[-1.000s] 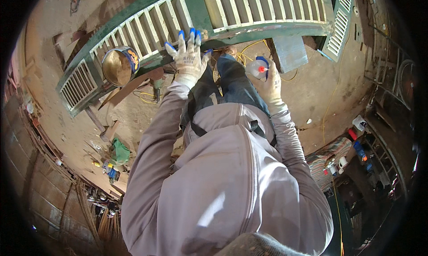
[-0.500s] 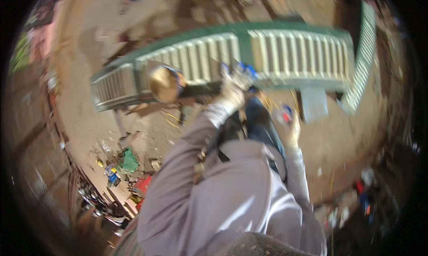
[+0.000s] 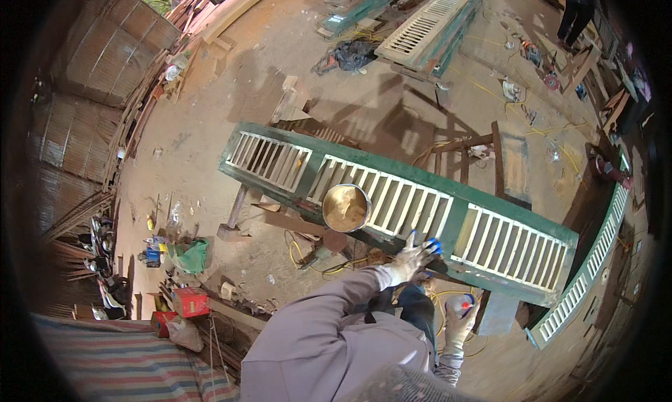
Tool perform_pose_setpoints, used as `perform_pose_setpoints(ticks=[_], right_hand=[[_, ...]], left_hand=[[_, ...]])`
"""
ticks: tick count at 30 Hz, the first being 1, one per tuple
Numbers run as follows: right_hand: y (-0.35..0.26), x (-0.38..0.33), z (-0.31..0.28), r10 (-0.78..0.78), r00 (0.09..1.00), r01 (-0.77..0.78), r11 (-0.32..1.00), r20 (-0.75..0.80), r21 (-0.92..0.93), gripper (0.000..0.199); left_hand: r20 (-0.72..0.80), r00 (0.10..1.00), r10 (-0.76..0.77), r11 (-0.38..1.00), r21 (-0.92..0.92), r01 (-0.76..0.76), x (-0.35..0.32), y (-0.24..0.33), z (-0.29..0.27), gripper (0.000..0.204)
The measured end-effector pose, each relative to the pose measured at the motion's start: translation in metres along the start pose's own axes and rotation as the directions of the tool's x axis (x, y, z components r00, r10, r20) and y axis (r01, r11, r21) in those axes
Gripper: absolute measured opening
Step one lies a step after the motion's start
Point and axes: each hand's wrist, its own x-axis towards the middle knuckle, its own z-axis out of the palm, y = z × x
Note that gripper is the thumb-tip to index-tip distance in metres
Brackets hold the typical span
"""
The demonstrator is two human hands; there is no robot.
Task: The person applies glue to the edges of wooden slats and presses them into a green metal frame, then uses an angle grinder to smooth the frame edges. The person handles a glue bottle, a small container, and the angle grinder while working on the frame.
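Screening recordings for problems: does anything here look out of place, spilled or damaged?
The open tin stands by the near edge of the green slatted panel, not far from the left hand; that perch looks somewhat risky. No clear spill shows.

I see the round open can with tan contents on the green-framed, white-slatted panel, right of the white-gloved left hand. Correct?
No, wrong side: in the head view, the round open can with tan contents on the green-framed, white-slatted panel is left of the white-gloved left hand.
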Motion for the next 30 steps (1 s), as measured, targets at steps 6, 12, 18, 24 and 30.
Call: perform_pose_setpoints(ticks=[6, 12, 18, 24, 30], right_hand=[[-0.007, 0.003, 0.006, 0.022, 0.991, -0.035, 0.995, 0.133, 0.095, 0.067], [0.006, 0.003, 0.021, 0.009, 0.999, -0.010, 0.999, 0.044, 0.036, 0.071], [-0.026, 0.008, 0.014, 0.123, 0.964, -0.163, 0.974, 0.235, 0.157, 0.084], [-0.005, 0.008, 0.049, 0.001, 0.998, -0.005, 0.997, 0.056, 0.071, 0.071], [-0.044, 0.025, 0.038, 0.080, 0.982, -0.065, 0.994, 0.173, -0.090, 0.060]], left_hand=[[-0.306, 0.951, 0.048, 0.854, -0.480, -0.198, 0.022, -0.015, 0.069, 0.074], [-0.468, 0.880, -0.077, 0.145, -0.879, -0.454, 0.013, -0.018, 0.111, 0.072], [-0.102, 0.994, 0.048, 0.892, -0.442, -0.089, 0.015, -0.010, 0.070, 0.064], [0.033, 0.998, -0.046, 0.999, -0.022, 0.047, -0.008, -0.016, 0.040, 0.068], [0.056, 0.995, -0.078, 0.963, 0.262, 0.060, -0.084, -0.048, 0.050, 0.085]])
